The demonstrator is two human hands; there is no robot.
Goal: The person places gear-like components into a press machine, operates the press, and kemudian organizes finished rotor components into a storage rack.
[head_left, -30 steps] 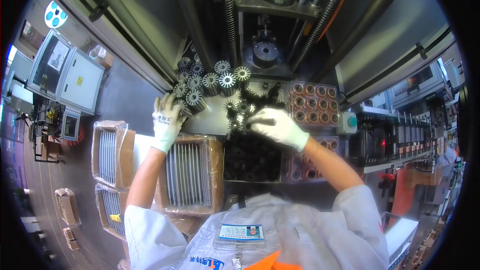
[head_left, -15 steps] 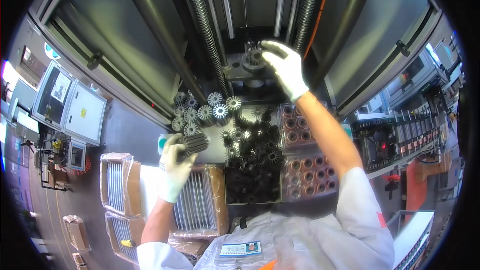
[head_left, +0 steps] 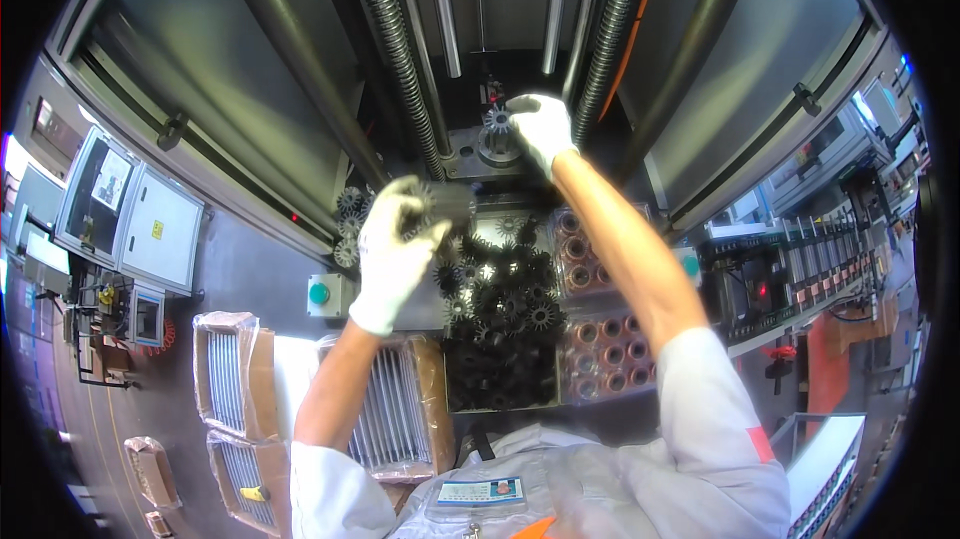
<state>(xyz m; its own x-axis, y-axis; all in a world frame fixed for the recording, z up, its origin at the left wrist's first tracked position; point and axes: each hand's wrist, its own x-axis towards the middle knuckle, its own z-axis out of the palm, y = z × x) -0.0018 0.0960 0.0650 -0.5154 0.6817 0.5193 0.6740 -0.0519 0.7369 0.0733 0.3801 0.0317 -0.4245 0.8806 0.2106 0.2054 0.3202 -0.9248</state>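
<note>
My left hand [head_left: 395, 244], in a white glove, is closed around a dark, ribbed cylindrical metal core [head_left: 452, 203], blurred by motion, over the near side of the press. My right hand [head_left: 545, 129], gloved too, is up at the press fixture [head_left: 499, 152]. Its fingers curl against a star-shaped slotted disc [head_left: 497, 119] standing over the round fixture; the fingertips are partly hidden. Below the hands, a heap of black star-shaped pieces [head_left: 510, 284] lies in a metal tray. More slotted cores [head_left: 347, 227] stand to the left, partly covered by my left hand.
Two clear trays of copper-coloured rings [head_left: 610, 351] sit right of the heap. Boxes of metal shafts [head_left: 395, 414] stand at the lower left. A green button box [head_left: 320, 294] is beside my left forearm. Press columns [head_left: 300, 59] rise on both sides.
My left hand has lifted the core and carried it up and right toward the fixture. The right hand has moved slightly left and down, its fingers now curled at the slotted disc.
</note>
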